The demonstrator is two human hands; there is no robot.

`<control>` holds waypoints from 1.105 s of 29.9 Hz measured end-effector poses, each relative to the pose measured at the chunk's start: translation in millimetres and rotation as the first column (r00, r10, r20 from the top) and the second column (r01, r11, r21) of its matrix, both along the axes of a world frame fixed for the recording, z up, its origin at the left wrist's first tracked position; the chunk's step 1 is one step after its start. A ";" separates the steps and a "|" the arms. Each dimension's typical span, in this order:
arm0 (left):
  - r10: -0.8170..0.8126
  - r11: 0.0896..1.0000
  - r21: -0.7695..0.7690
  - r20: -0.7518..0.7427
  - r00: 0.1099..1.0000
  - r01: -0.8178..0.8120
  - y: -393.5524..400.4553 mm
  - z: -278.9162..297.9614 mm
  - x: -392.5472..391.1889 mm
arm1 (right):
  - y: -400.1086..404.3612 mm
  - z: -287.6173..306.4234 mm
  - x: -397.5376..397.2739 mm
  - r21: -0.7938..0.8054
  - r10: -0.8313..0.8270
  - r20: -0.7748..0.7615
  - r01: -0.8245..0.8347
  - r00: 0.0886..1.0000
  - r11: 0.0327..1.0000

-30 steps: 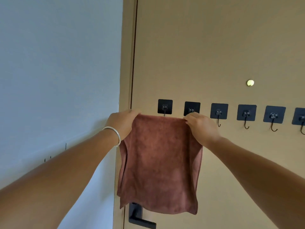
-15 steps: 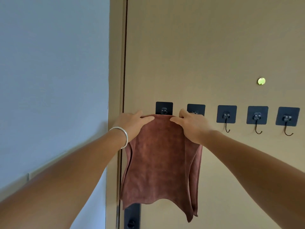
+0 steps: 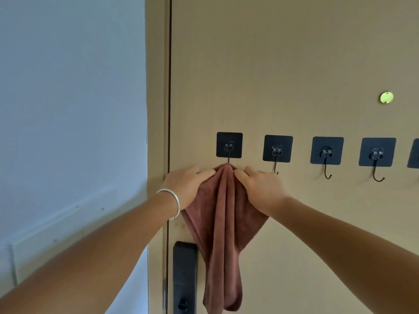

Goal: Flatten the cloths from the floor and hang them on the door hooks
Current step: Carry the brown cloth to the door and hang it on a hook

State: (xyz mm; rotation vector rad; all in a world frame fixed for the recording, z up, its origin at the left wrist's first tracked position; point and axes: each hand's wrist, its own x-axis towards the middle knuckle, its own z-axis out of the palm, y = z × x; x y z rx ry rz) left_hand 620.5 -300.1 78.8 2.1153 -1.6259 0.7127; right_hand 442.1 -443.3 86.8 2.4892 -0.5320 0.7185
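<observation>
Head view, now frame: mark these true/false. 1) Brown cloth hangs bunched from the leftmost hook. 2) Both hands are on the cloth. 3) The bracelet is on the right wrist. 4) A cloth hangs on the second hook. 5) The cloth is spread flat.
1) True: the reddish-brown microfibre cloth gathers at the leftmost black adhesive door hook.
2) True: left hand and right hand rest on it near its top.
3) False: the silver bracelet is on the left wrist.
4) False: the second black hook is bare.
5) False: it hangs in vertical folds.
</observation>
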 end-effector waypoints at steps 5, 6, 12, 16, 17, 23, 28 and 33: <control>-0.006 1.000 0.026 -0.015 1.000 0.006 -9.7 -30.9 -12.5 | 4.1 -26.4 7.1 -0.057 0.058 0.085 -0.053 0.995 0.997; 0.000 0.999 0.032 -0.018 1.000 0.001 -12.1 -33.7 -16.7 | 5.7 -28.1 8.0 -0.089 0.077 0.119 -0.067 0.990 0.994; 0.128 0.970 0.196 0.104 0.986 -0.147 -9.9 -41.4 -27.4 | 10.1 -32.8 10.6 0.050 0.076 0.030 -0.077 0.997 0.996; 0.163 0.934 0.288 0.179 0.970 -0.210 -3.5 -32.4 -27.9 | 9.6 -30.9 3.0 0.189 0.074 0.000 -0.073 0.997 0.979; 0.197 0.924 0.289 0.203 0.959 -0.251 -2.3 -25.1 -25.0 | 11.2 -26.6 -0.1 0.154 0.068 0.021 -0.070 0.998 0.986; 0.097 0.956 -0.288 0.099 0.990 -0.065 1.0 27.6 -24.0 | 11.9 6.7 -21.0 0.029 0.160 0.310 -0.177 0.937 0.984; 0.100 0.963 -0.264 0.197 0.975 -0.046 -23.5 54.2 -71.8 | -1.5 31.3 -57.4 -0.152 0.214 0.443 -0.163 0.871 0.975; 0.068 0.969 -0.246 0.239 0.969 -0.008 -63.6 58.6 -120.1 | -34.3 38.2 -116.0 -0.083 -0.030 0.425 0.072 0.905 0.994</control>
